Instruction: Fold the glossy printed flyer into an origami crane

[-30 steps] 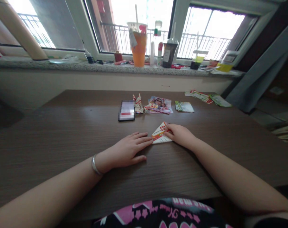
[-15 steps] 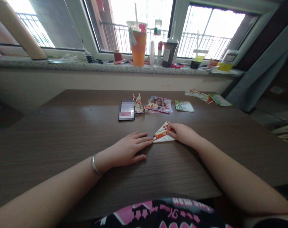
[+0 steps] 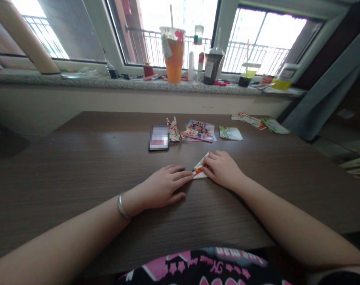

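– Fingers?
– Left hand (image 3: 162,188) spread flat, fingertip at folded paper's near-left corner; right hand (image 3: 225,169) curled over the folded paper (image 3: 199,171), pinch or press unclear.
– Handling?
– On table (image 3: 108,170). Likely light, easily creased; take it by the edges.

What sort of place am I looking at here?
Probably a room in a home, though I can't be sure: a wood-grain table stands below a cluttered windowsill holding a tall orange drink, and a railing shows outside.
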